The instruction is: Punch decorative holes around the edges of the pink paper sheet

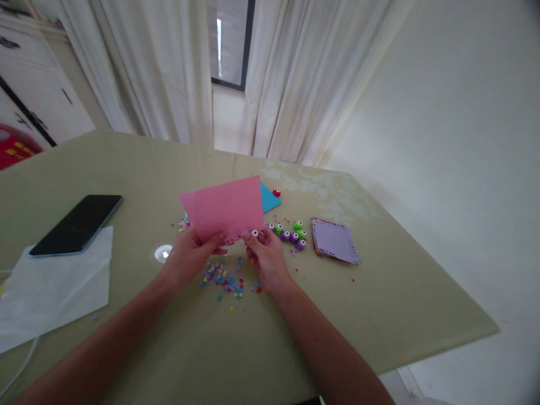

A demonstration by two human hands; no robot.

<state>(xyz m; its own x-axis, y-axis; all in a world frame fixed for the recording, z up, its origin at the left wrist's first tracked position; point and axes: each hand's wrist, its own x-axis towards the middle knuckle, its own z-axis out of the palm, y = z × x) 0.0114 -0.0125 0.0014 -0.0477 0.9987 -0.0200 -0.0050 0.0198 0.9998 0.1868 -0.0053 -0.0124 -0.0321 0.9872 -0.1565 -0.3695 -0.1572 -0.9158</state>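
A pink sheet of paper [228, 208] is held up off the table, with small punched holes along its near edge. My left hand [192, 250] pinches that edge between thumb and fingers. Closed at the sheet's near right corner, my right hand [268, 259] grips a small craft punch [254, 233], mostly hidden by the fingers. Paper confetti [223, 278] in several colours lies scattered below the hands. Just beyond the right hand stand several purple punches [294, 238] and green punches [298, 225].
A stack of lilac paper squares [335, 241] with punched edges lies to the right. Behind the pink sheet are a blue paper [269, 198] and a red punch [277, 192]. At left, a phone [78, 225] rests partly on white paper [84, 287]. A clear round object [162, 253] sits near my left wrist.
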